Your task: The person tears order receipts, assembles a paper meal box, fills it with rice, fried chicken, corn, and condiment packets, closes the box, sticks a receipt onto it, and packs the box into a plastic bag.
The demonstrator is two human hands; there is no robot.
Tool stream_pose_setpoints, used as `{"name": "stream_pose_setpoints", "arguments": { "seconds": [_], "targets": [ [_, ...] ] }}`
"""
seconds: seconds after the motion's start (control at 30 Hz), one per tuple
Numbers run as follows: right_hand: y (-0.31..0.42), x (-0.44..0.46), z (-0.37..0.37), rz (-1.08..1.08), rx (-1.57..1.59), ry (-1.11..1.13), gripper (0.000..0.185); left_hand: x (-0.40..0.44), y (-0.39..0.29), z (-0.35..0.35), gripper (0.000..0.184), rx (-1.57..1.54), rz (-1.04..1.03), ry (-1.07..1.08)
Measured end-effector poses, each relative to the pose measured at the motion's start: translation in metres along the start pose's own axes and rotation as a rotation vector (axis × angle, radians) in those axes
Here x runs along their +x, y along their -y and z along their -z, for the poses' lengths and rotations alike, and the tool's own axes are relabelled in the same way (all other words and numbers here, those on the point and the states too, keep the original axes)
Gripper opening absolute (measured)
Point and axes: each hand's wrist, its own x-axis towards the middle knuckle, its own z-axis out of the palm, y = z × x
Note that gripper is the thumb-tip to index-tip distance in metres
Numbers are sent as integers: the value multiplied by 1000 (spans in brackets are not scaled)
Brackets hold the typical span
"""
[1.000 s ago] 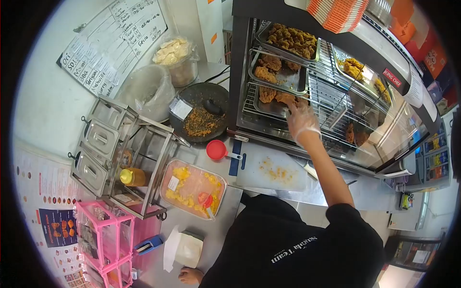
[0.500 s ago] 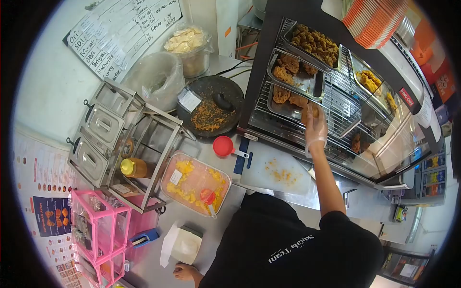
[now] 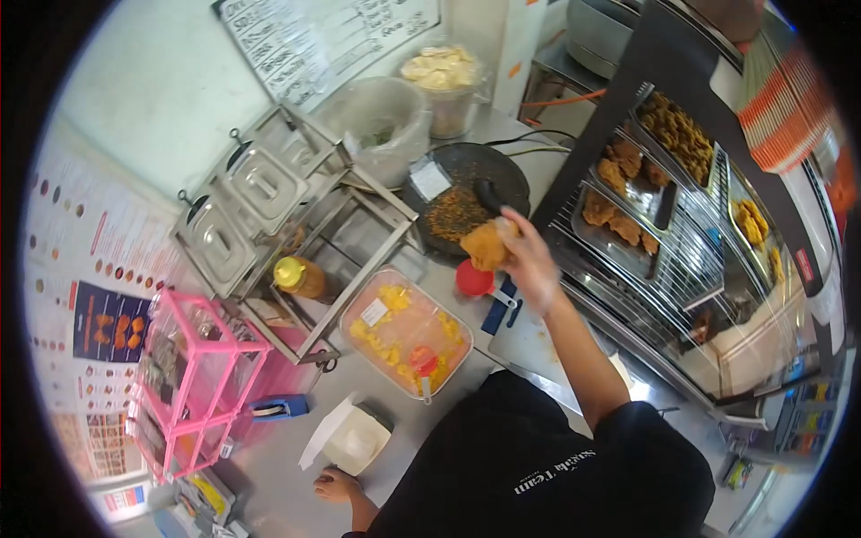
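Note:
My right hand [image 3: 533, 267], in a clear plastic glove, is closed on a piece of fried chicken [image 3: 484, 247]. It hovers over the near rim of a dark stone mortar [image 3: 518, 193], which has reddish crumbs and a black pestle in it. Just below the chicken lies a red measuring cup [image 3: 473, 279]. My left hand [image 3: 336, 485], bare, rests on the counter with curled fingers beside an open paper box [image 3: 343, 455]. A white mound that looks like rice [image 3: 360, 443] sits inside the box.
A glass warmer cabinet [image 3: 619, 309] at right holds trays of fried chicken [image 3: 610, 220]. A plastic tub [image 3: 395, 334] with yellow bits and a red scoop stands mid-counter. At left are a steel rack [image 3: 363, 269] with lidded pans, a yellow-capped bottle [image 3: 300, 276] and a pink shelf [image 3: 193, 359].
My right hand has come out of the warmer cabinet and moved left to the mortar, carrying a piece of fried chicken. The view has turned slightly left; my left hand stays by the box.

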Motion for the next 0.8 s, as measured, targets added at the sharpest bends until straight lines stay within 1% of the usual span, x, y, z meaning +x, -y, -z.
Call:
{"name": "stream_pose_setpoints", "arguments": {
  "seconds": [0.03, 0.07, 0.1, 0.2, 0.27, 0.3, 0.33, 0.37, 0.4, 0.5, 0.57, 0.63, 0.67, 0.73, 0.8],
  "targets": [
    [-26, 36, -6, 42, -105, -19, 56, -2, -2, 0, 37, -13, 9, -17],
    [-47, 79, -6, 56, -419, -112, 56, -2, -3, 2, 37, -11, 7, -13],
    [-71, 120, 1, 48, -503, -116, 55, -2, -4, 5, 37, -10, 7, -11],
    [-92, 190, -7, -246, -432, -121, 47, 0, -8, 9, 37, -29, 11, -15],
    [-124, 231, 31, -11, -1125, 33, 47, 2, -12, 8, 36, -50, 24, -19],
    [-132, 244, 38, 123, -1467, 113, 48, 1, -13, 10, 36, -56, 34, -16],
    [-115, 237, 25, 30, -1632, 111, 48, -1, -12, 11, 35, -57, 44, -9],
    [-76, 212, 4, -69, -1798, 106, 48, -3, -11, 11, 35, -69, 37, -15],
    [-52, 196, -9, -176, -1964, 95, 49, -1, -9, 10, 35, -80, 26, -17],
    [-53, 195, -20, -13, -1842, -362, 34, 0, -9, 11, 35, -76, 14, -10],
    [-72, 207, -6, -58, -1845, -416, 33, 0, -10, 14, 35, -61, 15, -10],
    [-99, 233, 18, -116, -1720, -491, 35, 1, -12, 13, 36, -51, 19, -15],
    [-115, 255, 36, -154, -1597, -535, 37, 3, -13, 13, 36, -53, 27, -15],
    [-109, 252, 30, -173, -1459, -556, 41, 0, -9, 9, 37, -58, 40, -4],
    [-92, 243, 24, -130, -1428, -516, 47, 1, -4, 5, 39, -71, 35, 11]
  ]
}}
